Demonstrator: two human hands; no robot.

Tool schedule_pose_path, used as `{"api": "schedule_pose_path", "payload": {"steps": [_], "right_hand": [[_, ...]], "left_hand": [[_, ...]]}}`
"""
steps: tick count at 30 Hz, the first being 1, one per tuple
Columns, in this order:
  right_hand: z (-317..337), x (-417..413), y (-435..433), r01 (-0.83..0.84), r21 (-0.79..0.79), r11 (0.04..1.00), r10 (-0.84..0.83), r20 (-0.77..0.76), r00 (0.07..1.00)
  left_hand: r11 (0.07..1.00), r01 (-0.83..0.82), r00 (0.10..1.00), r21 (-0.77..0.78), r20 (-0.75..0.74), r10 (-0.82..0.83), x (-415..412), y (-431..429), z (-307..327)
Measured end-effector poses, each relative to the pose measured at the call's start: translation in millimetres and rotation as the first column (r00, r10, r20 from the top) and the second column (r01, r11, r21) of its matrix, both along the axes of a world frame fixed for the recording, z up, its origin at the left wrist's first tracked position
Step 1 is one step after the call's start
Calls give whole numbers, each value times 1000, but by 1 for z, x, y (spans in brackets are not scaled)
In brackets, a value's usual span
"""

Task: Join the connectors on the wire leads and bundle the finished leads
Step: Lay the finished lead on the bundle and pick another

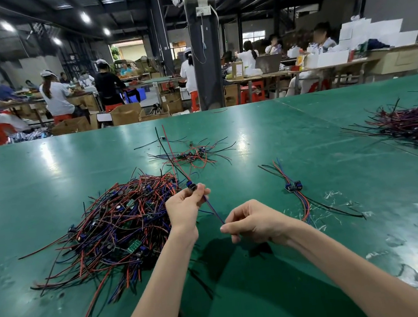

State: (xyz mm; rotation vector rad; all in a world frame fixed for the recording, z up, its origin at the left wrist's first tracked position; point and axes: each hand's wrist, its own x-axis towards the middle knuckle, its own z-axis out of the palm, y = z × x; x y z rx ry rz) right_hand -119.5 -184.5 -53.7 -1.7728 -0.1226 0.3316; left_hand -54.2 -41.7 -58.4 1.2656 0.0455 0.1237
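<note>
Head view: the left hand is raised just above the green surface, its fingertips pinching a small dark connector. Red and black wires run up and away from that connector. The right hand is a little nearer the person and pinches the free end of a thin blue-and-red lead, which stretches straight between the two hands. Whether this connector is already seated cannot be told, as the fingers hide the joint. Just left of the hands lies a big tangled heap of leads, red, black and blue, with small green boards among them. This looks like stock not yet worked. Beyond the hands sits a small loose cluster of similar wires. To the right, a few leads with blue connectors lie side by side, apart from the rest, and are probably the finished ones so far. No tie shows on them, so bundling appears not yet done. Another large pile lies far right, and its status is unclear. Judged by the heap against the few set aside, most of the job remains.
</note>
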Motion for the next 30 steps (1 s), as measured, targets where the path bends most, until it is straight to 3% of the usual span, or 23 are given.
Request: {"api": "schedule_pose_path", "payload": {"steps": [11,16,19,23,30], "right_hand": [[5,2,-9,-120,51,991,123,-55,991],[11,1,-18,-192,-108,975,188,-52,981],[13,4,-20,-55,-152,987,55,-6,998],[4,11,-20,213,-12,977,-211,84,974],[-3,15,-16,307,55,950,-311,75,948]], "left_hand": [[999,14,1000,-45,-7,-14,2,-2,0],[993,119,992,-13,-50,-120,-1,-5,0],[969,242,965,-47,-92,-246,-8,-15,-4],[942,333,935,-49,-108,-337,-16,-32,-12],[930,346,933,-126,-63,-355,-15,-33,-15]]}}
